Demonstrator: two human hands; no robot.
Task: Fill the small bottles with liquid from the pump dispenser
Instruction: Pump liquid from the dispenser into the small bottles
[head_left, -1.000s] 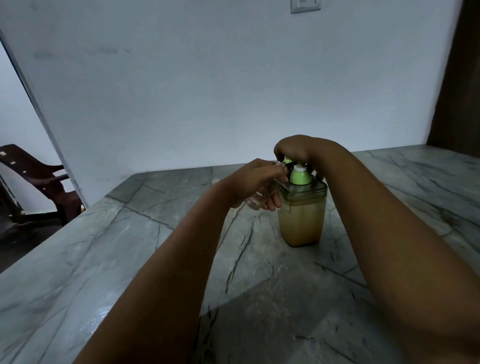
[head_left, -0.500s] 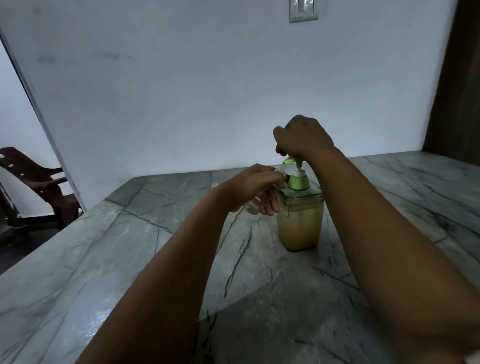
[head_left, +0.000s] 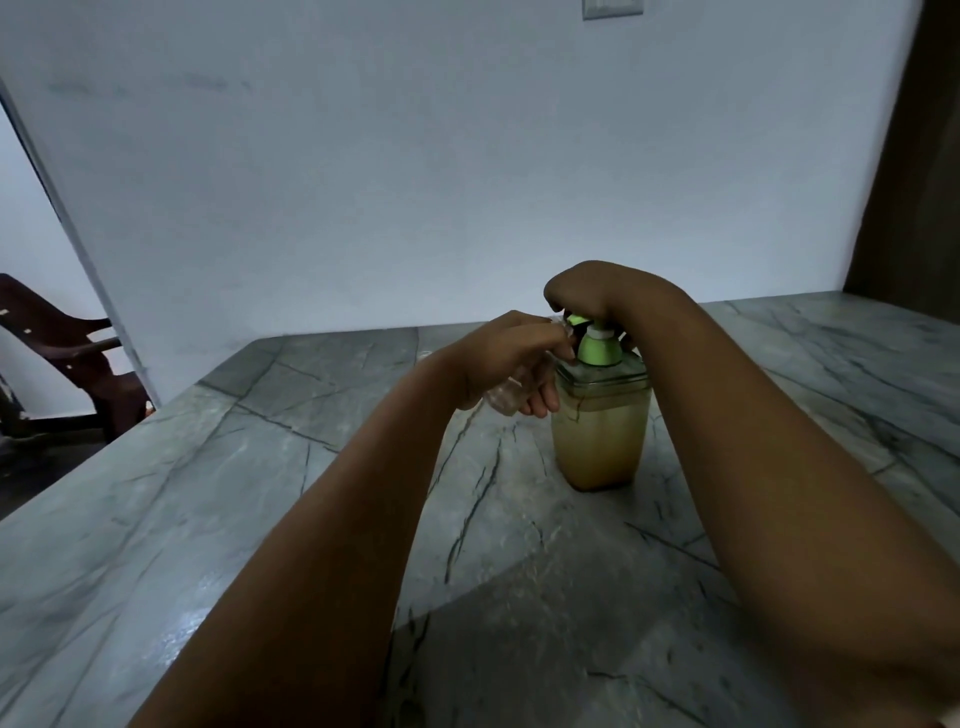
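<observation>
A clear square pump dispenser (head_left: 597, 436) with yellowish liquid and a green pump head (head_left: 597, 347) stands on the grey marble table (head_left: 260, 467). My right hand (head_left: 587, 291) sits on top of the pump head with its fingers curled over it, pressing it down. My left hand (head_left: 511, 358) grips a small clear bottle (head_left: 506, 397), tilted, with its mouth up by the green spout. The bottle's neck is hidden behind my fingers.
A white wall rises behind the table's far edge. A dark brown chair (head_left: 67, 358) stands off the table at the left. A dark door or panel (head_left: 914, 156) lines the right side.
My right hand has pushed the pump head down from its raised position of half a second ago. The left hand and bottle have stayed by the spout.
</observation>
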